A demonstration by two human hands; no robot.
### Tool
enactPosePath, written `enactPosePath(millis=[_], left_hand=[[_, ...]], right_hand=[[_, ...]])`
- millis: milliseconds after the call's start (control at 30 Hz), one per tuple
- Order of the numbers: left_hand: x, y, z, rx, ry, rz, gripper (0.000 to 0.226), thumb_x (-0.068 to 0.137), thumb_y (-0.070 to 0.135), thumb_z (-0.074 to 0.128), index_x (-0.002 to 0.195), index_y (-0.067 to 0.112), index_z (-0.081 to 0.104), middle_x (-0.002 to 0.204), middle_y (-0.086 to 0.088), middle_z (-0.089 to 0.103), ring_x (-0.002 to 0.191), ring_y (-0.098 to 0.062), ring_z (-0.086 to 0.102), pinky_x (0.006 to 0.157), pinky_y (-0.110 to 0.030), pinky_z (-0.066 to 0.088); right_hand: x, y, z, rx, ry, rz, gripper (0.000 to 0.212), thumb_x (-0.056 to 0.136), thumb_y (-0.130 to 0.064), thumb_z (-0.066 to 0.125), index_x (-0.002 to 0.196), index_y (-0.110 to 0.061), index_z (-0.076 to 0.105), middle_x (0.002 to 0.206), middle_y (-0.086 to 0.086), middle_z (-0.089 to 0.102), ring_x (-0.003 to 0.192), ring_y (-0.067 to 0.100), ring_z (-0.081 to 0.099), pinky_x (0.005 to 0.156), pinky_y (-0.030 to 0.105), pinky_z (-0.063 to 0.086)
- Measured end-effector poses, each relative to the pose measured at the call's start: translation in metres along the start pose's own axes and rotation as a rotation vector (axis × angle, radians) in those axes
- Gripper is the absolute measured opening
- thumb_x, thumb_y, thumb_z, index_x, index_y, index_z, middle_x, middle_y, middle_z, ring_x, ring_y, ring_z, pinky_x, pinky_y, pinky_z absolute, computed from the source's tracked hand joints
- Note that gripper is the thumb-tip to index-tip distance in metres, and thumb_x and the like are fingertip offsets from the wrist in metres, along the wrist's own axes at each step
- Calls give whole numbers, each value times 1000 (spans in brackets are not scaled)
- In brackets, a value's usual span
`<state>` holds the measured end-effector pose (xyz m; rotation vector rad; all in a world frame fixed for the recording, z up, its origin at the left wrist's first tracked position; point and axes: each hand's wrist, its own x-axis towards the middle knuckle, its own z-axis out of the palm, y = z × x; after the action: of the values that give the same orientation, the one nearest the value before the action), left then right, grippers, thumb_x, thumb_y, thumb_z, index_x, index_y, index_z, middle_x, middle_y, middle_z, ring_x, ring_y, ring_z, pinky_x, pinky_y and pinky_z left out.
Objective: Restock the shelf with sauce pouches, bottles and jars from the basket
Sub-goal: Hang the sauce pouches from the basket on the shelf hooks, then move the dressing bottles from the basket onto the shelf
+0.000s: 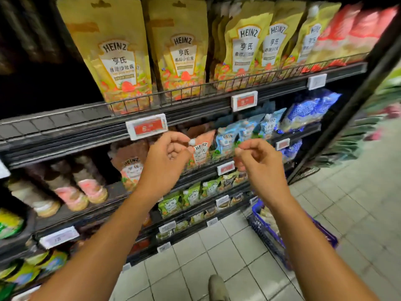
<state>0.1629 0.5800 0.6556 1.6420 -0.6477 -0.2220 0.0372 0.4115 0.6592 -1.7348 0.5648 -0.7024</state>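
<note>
Closely, left hand [167, 156] and right hand [259, 160] hover before shelf edge [196, 175].

The yellow pouches [121, 59] at the upper left of the frame look like glossy plastic film. The shelf [65, 127] is dark matt metal with a thin wire rail [195, 92]. The floor [217, 257] at the bottom is pale, smooth tile. The basket [269, 233] at lower right is blue plastic mesh.

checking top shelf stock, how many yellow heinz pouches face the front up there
5: one large pouch far left, another beside it, then three more pouches rightward. Others may be hidden behind.
</note>
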Motion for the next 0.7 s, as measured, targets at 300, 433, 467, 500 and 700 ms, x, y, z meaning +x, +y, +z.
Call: enactPosePath(millis=[300,433,467,500,700], left_hand=[[-16,0,136,-89,-373,-115,13,93,10,66,97,22,62,77,-11,69,72,-16,66,74,-39,55],[-15,6,199,-88,-520,-121,10,94,14,65,101,21,63,79,-11,70,69,-13,65,70,-34,55],[-14,7,214,-87,-549,-126,11,94,14,64,101,21,62,78,-10,70,70,-13,65,71,-35,55],[-12,7,231,-91,-575,-131,11,93,12,64,100,21,63,77,-9,69,70,-14,64,73,-35,55],[-2,6,334,-105,-700,-156,15,93,8,65,94,22,62,66,0,68,64,-13,61,64,-29,51]], right_hand=[[-62,40,-117,-17,318,153,13,92,-2,63,83,-12,64,54,-5,61,50,7,52,51,21,46],[-75,56,-170,-35,421,214,4,93,-5,63,90,-6,64,60,6,56,52,8,52,57,22,49],[-77,61,-183,-34,448,232,3,94,-4,62,92,-3,64,63,9,56,52,6,53,58,20,49],[-78,66,-196,-35,475,249,3,94,-4,61,93,-2,64,64,10,57,52,3,55,58,19,50],[-74,102,-272,-44,612,322,16,93,-6,63,83,-18,64,70,9,61,62,7,56,63,26,50]])
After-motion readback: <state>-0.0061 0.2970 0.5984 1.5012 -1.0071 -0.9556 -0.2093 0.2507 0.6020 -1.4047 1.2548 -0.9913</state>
